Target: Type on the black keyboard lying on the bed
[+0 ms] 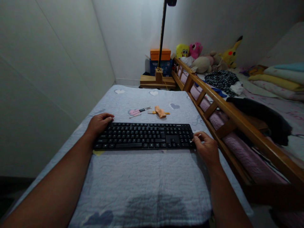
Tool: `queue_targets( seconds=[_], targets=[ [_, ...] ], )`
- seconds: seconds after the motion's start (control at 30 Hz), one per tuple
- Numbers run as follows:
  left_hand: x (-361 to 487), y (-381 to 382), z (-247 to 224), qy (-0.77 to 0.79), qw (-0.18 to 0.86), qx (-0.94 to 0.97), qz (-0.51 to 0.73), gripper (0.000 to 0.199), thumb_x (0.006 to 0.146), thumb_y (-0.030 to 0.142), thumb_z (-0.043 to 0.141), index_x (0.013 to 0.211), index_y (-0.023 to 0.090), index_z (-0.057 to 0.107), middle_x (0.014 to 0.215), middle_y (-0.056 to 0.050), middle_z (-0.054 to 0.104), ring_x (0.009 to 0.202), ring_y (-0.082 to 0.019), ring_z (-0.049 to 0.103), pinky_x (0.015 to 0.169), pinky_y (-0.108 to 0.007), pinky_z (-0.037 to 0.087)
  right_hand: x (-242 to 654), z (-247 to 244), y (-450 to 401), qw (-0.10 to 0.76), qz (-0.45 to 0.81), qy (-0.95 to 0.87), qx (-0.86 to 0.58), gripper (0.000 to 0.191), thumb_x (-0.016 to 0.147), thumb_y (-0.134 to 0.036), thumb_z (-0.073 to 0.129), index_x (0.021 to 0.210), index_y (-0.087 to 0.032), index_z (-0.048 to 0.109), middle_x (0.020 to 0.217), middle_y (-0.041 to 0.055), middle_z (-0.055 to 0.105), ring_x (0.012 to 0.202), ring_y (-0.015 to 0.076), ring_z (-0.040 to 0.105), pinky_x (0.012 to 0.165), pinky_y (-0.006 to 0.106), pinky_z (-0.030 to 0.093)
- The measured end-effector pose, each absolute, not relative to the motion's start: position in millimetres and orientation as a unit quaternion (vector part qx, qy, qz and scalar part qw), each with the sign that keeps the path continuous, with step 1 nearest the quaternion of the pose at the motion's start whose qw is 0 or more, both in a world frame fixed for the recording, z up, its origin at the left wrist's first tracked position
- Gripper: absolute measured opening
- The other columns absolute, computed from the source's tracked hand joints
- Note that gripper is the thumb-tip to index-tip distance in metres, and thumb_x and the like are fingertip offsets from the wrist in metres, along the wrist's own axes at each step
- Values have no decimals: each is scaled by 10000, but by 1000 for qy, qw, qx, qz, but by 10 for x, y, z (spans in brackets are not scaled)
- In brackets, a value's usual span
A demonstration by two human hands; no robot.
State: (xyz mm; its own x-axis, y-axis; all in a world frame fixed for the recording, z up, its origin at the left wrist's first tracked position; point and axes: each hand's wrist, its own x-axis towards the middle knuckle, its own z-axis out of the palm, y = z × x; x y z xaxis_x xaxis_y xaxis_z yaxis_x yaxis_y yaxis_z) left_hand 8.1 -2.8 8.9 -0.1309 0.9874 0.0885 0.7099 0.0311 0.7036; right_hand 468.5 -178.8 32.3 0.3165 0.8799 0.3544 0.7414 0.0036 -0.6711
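1. Nearest, at 6 o'clock from the keyboard, a pale blue quilted cloth (147, 177) with heart shapes covers the tabletop; a dark heart shows near 7 o'clock.
2. The left hand (98, 124) is at 9 o'clock, touching the keyboard's far left corner. Its fingers are curled and the thumb is near them; how closed its grip is, I cannot tell.
3. The right hand (206, 144) is at 3 o'clock, beside the number keys. Its grip is closed, thumb and fingers pinching a thin white stick (192, 140) whose tip is over the keyboard's right end.
4. The black keyboard (142, 136) lies flat in the middle, keys up, its long side running from 9 to 3 o'clock.
5. Just beyond it, towards 12 o'clock, lie a thin rod (135, 116) and a pink-and-black tool (142, 110) with a metal end. Towards 1 o'clock, an orange rag (160, 112) lies across a yellow-handled brush (167, 113).
6. A wooden bed rail (215, 96) runs along the right, from 4 to 1 o'clock, with folded bedding (280, 79) behind it.
7. Farthest, near 12 to 1 o'clock, a wooden stand (158, 81) holds a dark pole (162, 34), before an orange box (160, 54). Soft toys (201, 63) sit near 1 to 2 o'clock.
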Motion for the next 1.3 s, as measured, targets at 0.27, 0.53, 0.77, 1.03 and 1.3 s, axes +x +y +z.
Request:
queue_targets(
  seconds=[0.27,0.53,0.77,1.03,1.3],
  targets=[
    [95,-28,111,683,208,629,308,409,694,462,599,946,216,806,943,-44,792,922,-279,693,943,-368,530,4662,312,-1780,412,91,-585,-693,222,860,-409,552,767,-229,643,710,26,696,677,213,648,689,320,463],
    [94,-41,103,689,213,624,301,440,700,458,594,990,202,803,942,-42,790,897,-272,691,908,-362,540,4666,316,-1784,411,98,-588,-689,218,851,-407,552,762,-230,644,704,27,699,655,218,646,674,325,460],
    [100,-40,108,687,215,624,304,440,696,464,596,982,200,802,926,-43,781,909,-270,688,907,-358,534,4677,301,-1781,418,92,-578,-695,221,852,-408,550,763,-231,647,700,25,699,677,223,660,704,331,467],
    [99,-48,113,689,223,621,301,470,706,462,591,1016,178,801,957,-57,789,927,-272,692,910,-357,527,4688,290,-1786,421,84,-573,-698,225,853,-411,552,760,-230,648,708,30,700,683,222,657,700,328,460],
    [124,-72,164,683,231,627,296,500,716,452,586,1055,140,781,1063,-87,794,983,-283,682,994,-399,501,4660,294,-1776,414,90,-588,-689,216,854,-404,556,751,-233,637,702,24,695,663,212,638,687,322,453]
  ],
)
